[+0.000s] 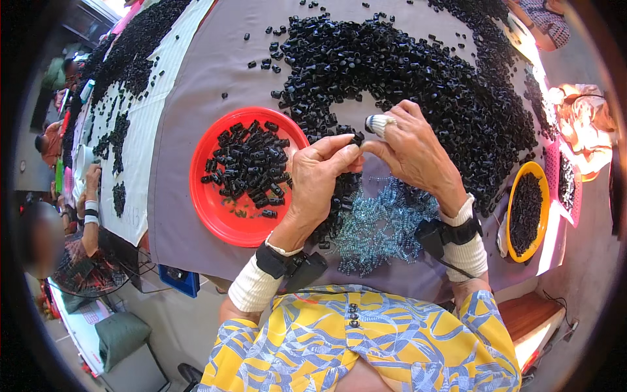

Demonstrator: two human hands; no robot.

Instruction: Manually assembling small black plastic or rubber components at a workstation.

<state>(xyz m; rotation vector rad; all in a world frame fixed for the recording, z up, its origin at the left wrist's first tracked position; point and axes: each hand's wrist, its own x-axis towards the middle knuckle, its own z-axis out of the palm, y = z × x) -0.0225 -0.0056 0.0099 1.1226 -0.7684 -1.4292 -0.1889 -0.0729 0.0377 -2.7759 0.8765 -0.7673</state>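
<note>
My left hand [321, 172] pinches a small black plastic piece [356, 138] between thumb and fingers, above the table in front of me. My right hand [415, 151] meets it there, its thumb against the left fingertips. The right fingers are curled, and whatever they grip is hidden; one wears a white finger sleeve [380, 124]. Below the hands lies a heap of small bluish wire springs [379, 228]. A large heap of loose black plastic pieces [418, 78] spreads beyond them. Left of my left hand, a red round tray [212, 219] holds many black pieces, which look like cord locks.
A yellow oval basin [544, 225] with small black parts stands at the right table edge, near a pink basket [552, 166]. Across a white-covered table [134, 219] at left, another person's arm [91, 202] reaches in. More people sit at the right. A blue crate [179, 279] is below the table edge.
</note>
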